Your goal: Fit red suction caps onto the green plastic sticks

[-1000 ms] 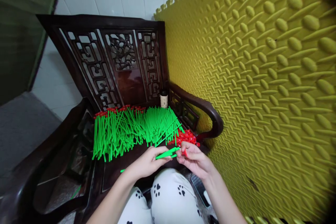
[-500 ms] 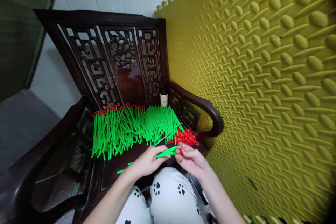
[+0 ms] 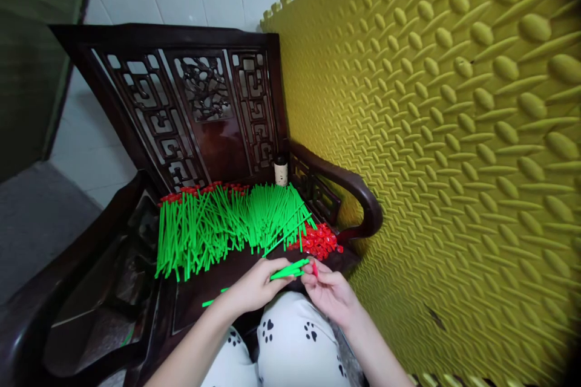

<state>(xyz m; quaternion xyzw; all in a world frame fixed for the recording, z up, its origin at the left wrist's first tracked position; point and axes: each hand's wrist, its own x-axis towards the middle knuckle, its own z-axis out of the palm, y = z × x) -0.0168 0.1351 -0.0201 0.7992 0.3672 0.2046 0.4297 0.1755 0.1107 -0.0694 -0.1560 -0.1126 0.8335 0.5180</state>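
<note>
My left hand point(image 3: 262, 281) is closed around several green plastic sticks point(image 3: 290, 269), whose near ends point right. Between the fingertips of my right hand point(image 3: 330, 290) is a small red plastic piece point(image 3: 315, 268), right beside the stick ends; whether it touches them I cannot tell. Beyond my hands, a heap of loose red pieces point(image 3: 320, 240) lies on the right of the dark wooden seat point(image 3: 240, 260). Left of the heap is a pile of plain green sticks point(image 3: 275, 211). Farther left lie green sticks with red tips point(image 3: 190, 230), the tips toward the backrest.
A carved wooden backrest point(image 3: 213, 133) rises behind the piles, with a curved armrest point(image 3: 354, 184) on the right and another armrest point(image 3: 100, 224) on the left. A cream cup with a dark top point(image 3: 281, 170) stands in the rear corner. A yellow foam mat point(image 3: 431, 133) covers the right side.
The view has shifted slightly. My hands stay close together with the green sticks and the red piece; the red piece has turned a little in my right fingers.
</note>
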